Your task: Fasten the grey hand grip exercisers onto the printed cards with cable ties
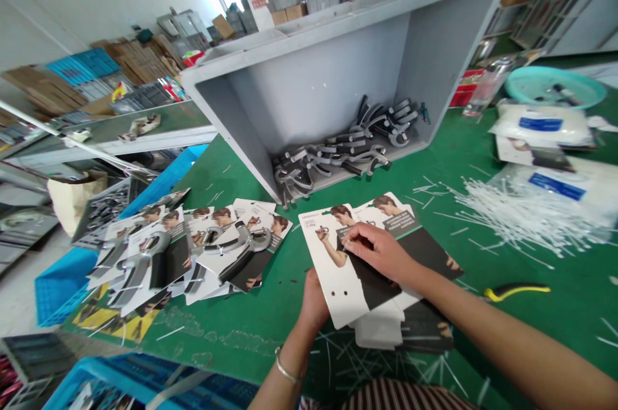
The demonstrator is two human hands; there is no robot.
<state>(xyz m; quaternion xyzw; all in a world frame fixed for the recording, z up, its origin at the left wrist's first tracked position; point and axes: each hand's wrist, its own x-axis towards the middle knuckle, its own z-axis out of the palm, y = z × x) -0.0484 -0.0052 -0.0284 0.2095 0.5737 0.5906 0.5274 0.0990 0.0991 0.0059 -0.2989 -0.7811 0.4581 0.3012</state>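
A printed cardboard backing card (pixel 340 291) is tilted up over a stack of like cards (pixel 379 329). My left hand (pixel 316 297) supports it from behind at its left edge; the fingers are hidden by the card. Across the card's printed face, my right hand (pixel 371 246) has its fingers drawn together in a pinch; anything between the fingertips is too small to make out. Two small holes show near the card's lower edge. To the left lie several cards with grey-and-black hand grips (pixel 244 249) fastened on them, overlapping in a pile.
A grey plastic crate (pixel 318 88) lies on its side behind, with loose hand grips (pixel 338 152) inside. White cable ties (pixel 516 217) are heaped at right, near yellow-handled pliers (pixel 516 292), plastic bags (pixel 543 127) and a turquoise basin (pixel 555 85). Blue crates stand below the table's left edge. A person is beyond the crate.
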